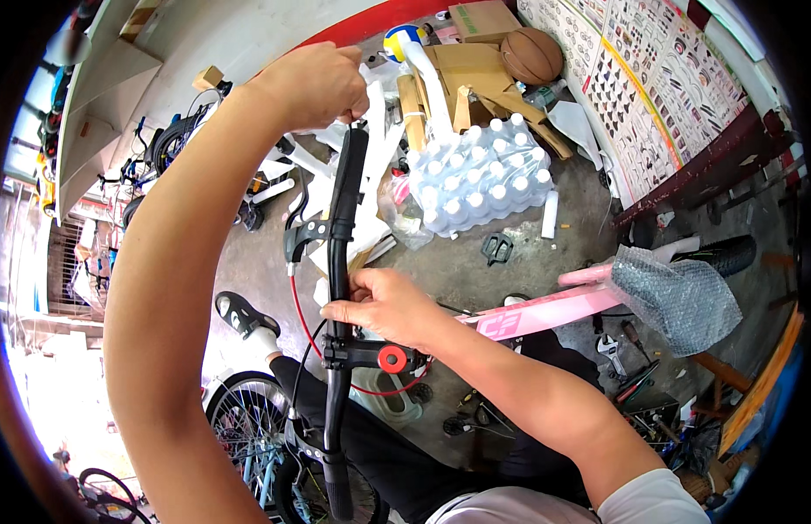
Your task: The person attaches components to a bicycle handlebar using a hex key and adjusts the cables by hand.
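Observation:
A black bicycle handlebar [338, 278] stretches from top to bottom in front of me. My right hand [384, 306] is wrapped round its middle, thumb across it, just above the stem [366, 354] with its red round cap [392, 358]. Past the upper rubber grip [350, 166], my left hand [318, 85] is closed, with a thin dark piece showing between its fingers and the grip's end; I cannot make out what it is. A brake lever [308, 234] sits below that grip, with a red cable [298, 306] running down. The pink frame [545, 316] extends right, partly under bubble wrap [676, 301].
Shrink-wrapped bottles [480, 179], a loose pedal [496, 249], cardboard [467, 70] and a basketball [531, 56] lie ahead on the floor. An adjustable wrench [610, 352] and other tools are at right. A spoked wheel [248, 410] stands at lower left, near my shoe [240, 314].

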A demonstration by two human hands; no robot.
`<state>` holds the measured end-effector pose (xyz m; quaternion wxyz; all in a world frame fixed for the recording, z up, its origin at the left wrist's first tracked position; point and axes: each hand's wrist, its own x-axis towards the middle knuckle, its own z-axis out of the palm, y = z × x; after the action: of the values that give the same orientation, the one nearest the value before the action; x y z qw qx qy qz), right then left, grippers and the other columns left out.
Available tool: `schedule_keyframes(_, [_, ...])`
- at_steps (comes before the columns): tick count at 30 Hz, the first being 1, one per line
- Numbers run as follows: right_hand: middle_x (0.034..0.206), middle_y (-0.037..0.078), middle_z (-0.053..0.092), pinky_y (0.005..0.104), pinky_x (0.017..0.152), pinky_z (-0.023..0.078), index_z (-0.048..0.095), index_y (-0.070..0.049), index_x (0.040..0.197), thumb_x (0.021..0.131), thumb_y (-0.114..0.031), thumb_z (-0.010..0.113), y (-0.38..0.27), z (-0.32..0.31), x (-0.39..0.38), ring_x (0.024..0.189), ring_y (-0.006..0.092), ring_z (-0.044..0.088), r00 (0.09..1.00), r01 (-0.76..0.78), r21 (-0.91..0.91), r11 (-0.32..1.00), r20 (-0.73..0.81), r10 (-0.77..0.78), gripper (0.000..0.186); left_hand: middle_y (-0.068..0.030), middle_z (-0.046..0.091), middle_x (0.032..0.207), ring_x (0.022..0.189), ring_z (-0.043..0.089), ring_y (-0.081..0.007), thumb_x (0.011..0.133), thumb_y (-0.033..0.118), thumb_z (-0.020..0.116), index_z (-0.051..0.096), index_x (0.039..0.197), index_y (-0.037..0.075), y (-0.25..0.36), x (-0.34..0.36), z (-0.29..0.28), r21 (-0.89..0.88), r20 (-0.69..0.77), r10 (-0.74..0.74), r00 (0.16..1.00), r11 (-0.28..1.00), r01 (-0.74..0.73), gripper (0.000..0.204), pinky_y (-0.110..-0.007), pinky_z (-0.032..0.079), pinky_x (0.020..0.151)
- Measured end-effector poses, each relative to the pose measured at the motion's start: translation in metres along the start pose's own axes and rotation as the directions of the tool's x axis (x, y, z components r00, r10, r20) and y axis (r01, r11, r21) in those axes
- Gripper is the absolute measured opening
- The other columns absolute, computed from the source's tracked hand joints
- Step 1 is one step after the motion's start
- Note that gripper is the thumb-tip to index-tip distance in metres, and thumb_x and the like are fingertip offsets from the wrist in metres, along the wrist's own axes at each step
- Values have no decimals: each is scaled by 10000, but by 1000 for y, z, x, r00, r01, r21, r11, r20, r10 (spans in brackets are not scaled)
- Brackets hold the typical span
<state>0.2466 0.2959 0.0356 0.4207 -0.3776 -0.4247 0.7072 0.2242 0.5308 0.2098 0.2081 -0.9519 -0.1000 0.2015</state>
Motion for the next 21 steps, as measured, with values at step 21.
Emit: schedule_keyframes(21, [858, 155, 738, 399, 728, 535, 737, 13, 985, 862, -438, 771, -6, -2, -4, 790, 292, 709, 997, 45, -151, 987, -52, -53, 469, 52, 758, 1115, 1307, 545, -275, 830, 109, 750, 765, 818, 144, -9, 26, -7, -137, 233, 171, 957, 980, -142, 39, -409, 479, 1013])
